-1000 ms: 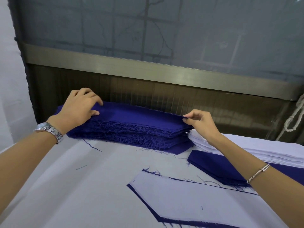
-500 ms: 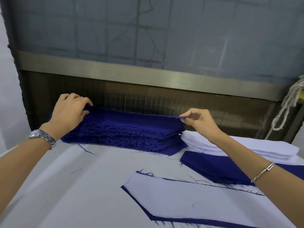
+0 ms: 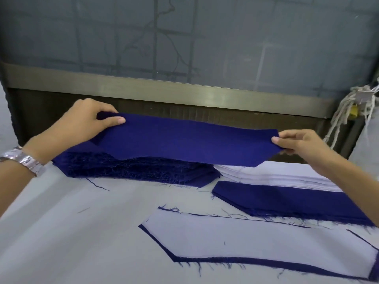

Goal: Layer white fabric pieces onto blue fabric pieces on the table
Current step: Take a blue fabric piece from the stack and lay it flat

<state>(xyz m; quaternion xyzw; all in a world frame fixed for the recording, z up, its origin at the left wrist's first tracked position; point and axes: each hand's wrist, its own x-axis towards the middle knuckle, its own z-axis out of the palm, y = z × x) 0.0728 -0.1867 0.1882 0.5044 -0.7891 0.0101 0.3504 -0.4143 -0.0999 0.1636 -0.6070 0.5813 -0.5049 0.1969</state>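
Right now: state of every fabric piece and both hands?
left hand: pinches left end of held blue piece
right hand: pinches its right end
held blue piece: in the air over the blue stack
blue stack: lying on the table
white stack: lying beside it, untouched
layered pair: white on blue, flat, nearest

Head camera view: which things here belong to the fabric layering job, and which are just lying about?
In the job:
lifted blue piece, pinched by left hand and right hand
blue stack
white stack
flat blue pile
white piece laid on blue

Lying about:
rope bundle
loose blue thread
wristwatch
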